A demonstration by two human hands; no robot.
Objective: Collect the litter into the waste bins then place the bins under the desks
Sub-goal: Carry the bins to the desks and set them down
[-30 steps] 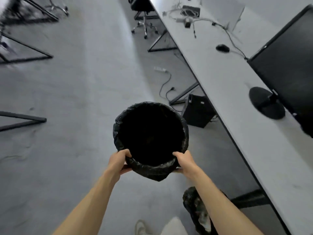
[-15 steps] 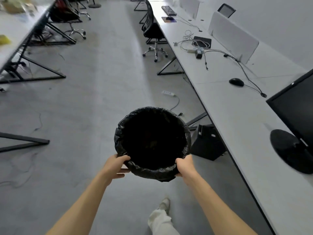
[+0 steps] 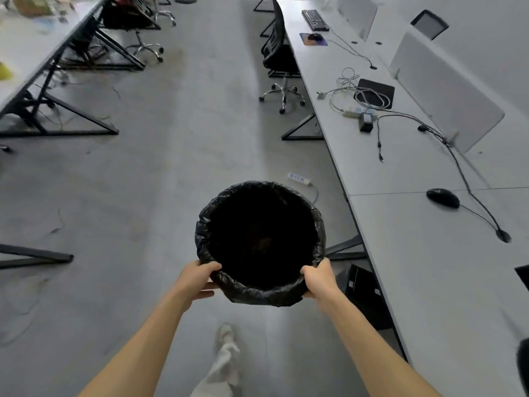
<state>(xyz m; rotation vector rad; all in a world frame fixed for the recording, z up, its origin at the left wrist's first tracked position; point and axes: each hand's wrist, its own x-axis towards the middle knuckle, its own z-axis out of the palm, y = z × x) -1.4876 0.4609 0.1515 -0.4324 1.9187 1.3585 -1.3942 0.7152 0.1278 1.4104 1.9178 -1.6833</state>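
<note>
While both arms stretch forward down the aisle, start far out to the left of the hands: a white desk (image 3: 20, 53) runs along the edge there on black angled legs, with a wheeled chair (image 3: 144, 44) tucked against it, well ahead of the hands. Closer in on that side, a black floor bar (image 3: 37, 257) pokes in from the edge, roughly level with the hands, on grey floor (image 3: 148, 179). Now the left hand (image 3: 197, 279): it grips the near-left rim of the waste bin (image 3: 257, 295), thumb hooked over the top, fingers curled underneath on the outside. The bin sits right between the two hands, held out in front over the aisle, mouth facing up, lined with a crinkled black bag folded over the rim; the inside is too dark to tell what it holds. Below the hands, a pale trouser leg and shoe (image 3: 226, 335) step forward. The right hand (image 3: 319, 282) mirrors the left, thumb over the near-right rim and fingers wrapped round the outside. Beyond the bin, a white power strip (image 3: 299, 179) lies on the floor, and far ahead a black office chair (image 3: 277, 53) stands at the long white desk (image 3: 429, 296) that runs along the right. Just beside the right hand, a black box (image 3: 362, 285) sits on the floor beneath that desk's edge. Up on the desk, well right of the hands, a black mouse (image 3: 443, 198) trails its cable, a tangle of cables and a plug block (image 3: 359, 110) lies further ahead, a keyboard (image 3: 315, 20) further still, and white divider panels (image 3: 446, 90) stand along the back.
</note>
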